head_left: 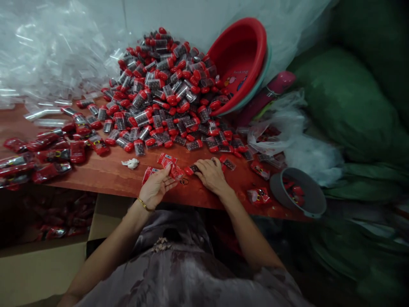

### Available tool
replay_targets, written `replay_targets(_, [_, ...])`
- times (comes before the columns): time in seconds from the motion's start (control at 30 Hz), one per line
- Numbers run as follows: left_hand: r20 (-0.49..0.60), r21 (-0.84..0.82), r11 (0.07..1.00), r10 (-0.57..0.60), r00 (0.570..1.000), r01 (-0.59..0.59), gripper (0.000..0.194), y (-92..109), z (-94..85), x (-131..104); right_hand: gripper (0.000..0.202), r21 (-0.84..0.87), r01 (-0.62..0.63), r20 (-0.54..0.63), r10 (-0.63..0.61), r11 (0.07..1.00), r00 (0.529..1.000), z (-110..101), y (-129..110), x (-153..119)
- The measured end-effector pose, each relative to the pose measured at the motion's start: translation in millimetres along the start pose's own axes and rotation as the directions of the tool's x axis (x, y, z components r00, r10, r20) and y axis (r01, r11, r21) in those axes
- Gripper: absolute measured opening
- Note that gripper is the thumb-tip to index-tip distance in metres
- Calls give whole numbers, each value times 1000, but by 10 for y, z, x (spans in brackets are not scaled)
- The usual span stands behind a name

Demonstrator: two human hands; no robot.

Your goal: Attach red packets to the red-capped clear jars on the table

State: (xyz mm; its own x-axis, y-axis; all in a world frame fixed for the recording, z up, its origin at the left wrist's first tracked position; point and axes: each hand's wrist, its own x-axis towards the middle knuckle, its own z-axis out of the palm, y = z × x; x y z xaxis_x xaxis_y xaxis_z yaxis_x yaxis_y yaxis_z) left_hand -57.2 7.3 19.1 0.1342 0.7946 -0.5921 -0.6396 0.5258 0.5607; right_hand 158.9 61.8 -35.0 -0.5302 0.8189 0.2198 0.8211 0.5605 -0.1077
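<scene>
My left hand (157, 186), with a yellow bracelet at the wrist, pinches a red printed packet (175, 171) between thumb and fingers. More red packets (148, 174) lie flat on the table just beyond and beside it. To the right, my right hand (211, 174) reaches palm down with its fingers curled over a small clear tube with a red cap (191, 169). A thin dark ring (184, 181) rests on the table between the hands. Behind them rises a large heap of red-capped tubes (159, 94) with dark contents.
Filled red packets (47, 155) lie at left, near clear plastic sleeves (57, 55). A red basin (239, 59) leans behind the heap. At right are a grey bowl (298, 192), plastic bags (297, 140) and green sacks (348, 98). An open cardboard box (41, 268) stands below left.
</scene>
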Motion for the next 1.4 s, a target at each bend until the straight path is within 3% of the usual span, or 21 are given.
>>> replay_targets(0.1, [-17, -18, 1000, 13, 1000, -14, 26, -14, -22, -7, 22, 106, -59, -65, 66, 993, 996, 21, -47, 25])
replay_targets(0.2, [-15, -34, 999, 31, 999, -31, 29, -30, -45, -7, 26, 427, -147, -96, 207, 892, 974, -65, -180, -102])
replay_targets(0.23, [-8, -31, 999, 40, 999, -41, 30, -35, -49, -4, 28, 562, -178, -63, 257, 808, 964, -115, -248, -176])
replay_targets(0.3, [5, -11, 998, 61, 998, -61, 33, -49, -47, 4, 30, 797, -252, 83, 313, 549, 946, -227, -406, -334])
replay_targets(0.4, [25, 40, 994, 104, 994, -105, 40, -74, -16, 13, 34, 925, -348, 287, 323, 152, 902, -360, -623, -495])
replay_targets(0.5, [33, 76, 983, 165, 986, -167, 43, -97, 15, 1, 34, 913, -406, 398, 291, -33, 870, -413, -732, -495])
replay_targets(0.6, [40, 95, 970, 222, 974, -225, 41, -104, 16, -34, 35, 896, -438, 442, 261, -78, 858, -424, -752, -409])
replay_targets(0.73, [57, 166, 935, 308, 950, -313, 40, -92, -10, -78, 36, 879, -472, 473, 221, -61, 853, -424, -775, -329])
replay_targets(0.9, [33, 260, 870, 427, 904, -420, 38, -94, -21, -64, 35, 910, -411, 403, 333, -49, 852, -403, -810, -352])
replay_targets(1.07, [15, 214, 892, 404, 914, -398, 41, -134, -10, -23, 35, 914, -404, 366, 356, 36, 860, -408, -827, -390])
replay_targets(1.2, [-12, 210, 904, 382, 924, -372, 42, -152, -11, -17, 36, 905, -425, 409, 338, -27, 848, -416, -862, -383])
replay_targets(1.4, [89, 284, 868, 399, 913, -407, 39, -174, -34, -24, 36, 873, -474, 486, 264, -115, 833, -367, -870, -352])
